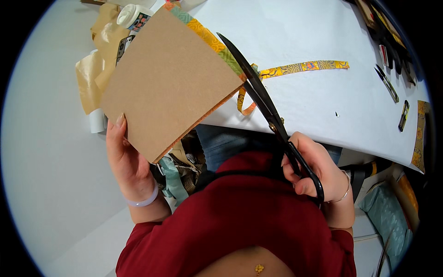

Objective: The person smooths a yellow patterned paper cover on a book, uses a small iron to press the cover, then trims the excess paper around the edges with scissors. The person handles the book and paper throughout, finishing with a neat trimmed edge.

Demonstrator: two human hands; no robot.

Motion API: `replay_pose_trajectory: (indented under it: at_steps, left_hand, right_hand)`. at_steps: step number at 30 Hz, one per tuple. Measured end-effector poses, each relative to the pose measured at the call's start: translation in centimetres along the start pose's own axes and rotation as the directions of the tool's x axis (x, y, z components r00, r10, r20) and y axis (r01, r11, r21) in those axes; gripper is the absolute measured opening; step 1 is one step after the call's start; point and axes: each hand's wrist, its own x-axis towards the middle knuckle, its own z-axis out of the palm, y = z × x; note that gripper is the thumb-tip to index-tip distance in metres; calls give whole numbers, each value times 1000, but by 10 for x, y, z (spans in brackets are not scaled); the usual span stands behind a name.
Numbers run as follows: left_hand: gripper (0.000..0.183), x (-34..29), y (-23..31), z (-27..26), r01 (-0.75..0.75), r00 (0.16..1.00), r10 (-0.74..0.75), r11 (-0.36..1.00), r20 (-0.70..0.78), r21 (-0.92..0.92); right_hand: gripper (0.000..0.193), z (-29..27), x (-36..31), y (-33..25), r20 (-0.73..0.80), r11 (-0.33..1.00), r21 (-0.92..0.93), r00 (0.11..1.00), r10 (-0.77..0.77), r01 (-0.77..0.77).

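Note:
My left hand (131,159) grips a flat brown square board (170,83) by its lower left edge, thumb on its face, and holds it tilted. A patterned fabric band (207,36) in yellow, green and orange lines the board's upper right edge. In my right hand (318,161) are black-handled scissors (277,128), fingers through the handles. Their blades stand slightly apart at the board's right corner, one reaching up along the fabric band. From behind that corner a narrow yellow patterned strip (307,67) runs out to the right, with a curled loop below it.
On the white table (318,99), a utility knife (386,84) and a smaller cutter (404,116) lie at the right, near patterned fabric (419,138). A white jar (131,16), a phone (123,47) and tan paper (99,60) sit behind the board. Fabric scraps (173,177) fill the space below.

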Motion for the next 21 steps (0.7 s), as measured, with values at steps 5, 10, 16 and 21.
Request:
replay_pose_trajectory:
  at_steps: [5, 10, 16, 21]
  left_hand:
    - [45, -1, 1, 3, 6, 1000, -7, 1000, -6, -6]
    - [50, 0, 1, 2, -4, 1000, 4, 1000, 0, -15]
    - [51, 0, 2, 2, 11, 999, -10, 1000, 49, -20]
    - [52, -1, 1, 2, -8, 999, 8, 1000, -33, -1]
  right_hand:
    - [49, 2, 1, 0, -26, 998, -53, 999, -28, 26]
    - [51, 1, -1, 0, -34, 998, -57, 999, -34, 32]
    - [52, 1, -1, 0, -31, 998, -57, 999, -36, 34]
    - [54, 1, -2, -1, -46, 996, -93, 999, -18, 14]
